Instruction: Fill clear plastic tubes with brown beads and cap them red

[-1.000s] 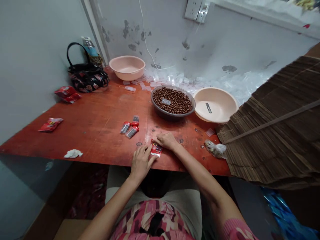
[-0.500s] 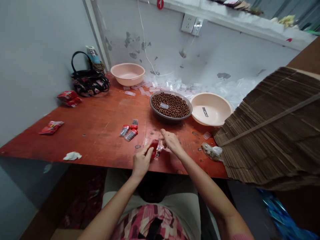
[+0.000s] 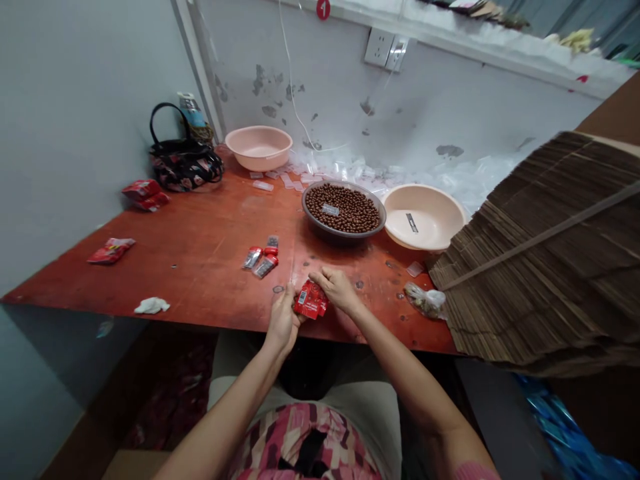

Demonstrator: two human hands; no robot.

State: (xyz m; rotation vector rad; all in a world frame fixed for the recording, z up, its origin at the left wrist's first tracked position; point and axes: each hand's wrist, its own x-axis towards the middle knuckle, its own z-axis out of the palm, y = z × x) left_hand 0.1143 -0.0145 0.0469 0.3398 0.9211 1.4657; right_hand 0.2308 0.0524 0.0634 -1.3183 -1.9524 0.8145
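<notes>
The glossy red printed piece of packaging with a white barcode (image 3: 310,300) is held at the near edge of the red-brown wooden bench (image 3: 215,227), between the person's two hands. The left hand (image 3: 284,317) grips its left side, some fingers tucked beneath. The right hand (image 3: 336,290) pinches its far right corner between thumb and fingers. Its outline steps at the near right; whether that is a flap or a second layer, I cannot tell.

Thin, slick stock like this probably creases easily, so a light pinch at the edges, with the left fingers supporting from below, should suit it best. Letting the left hand steady while the right does the finer work, clear of the barcode, would help it stay square.

Just beyond, to the left, lie small clear containers with red tops and dark contents (image 3: 265,267). Farther off, towards the right, stands a round grey plastic basin (image 3: 327,233) full of glossy brown balls (image 3: 355,207); beside it is a pale peach plastic basin (image 3: 435,227). A bundled stack of brown cardboard (image 3: 540,253) fills the right side, and a black floral handbag (image 3: 185,170) sits far left.
</notes>
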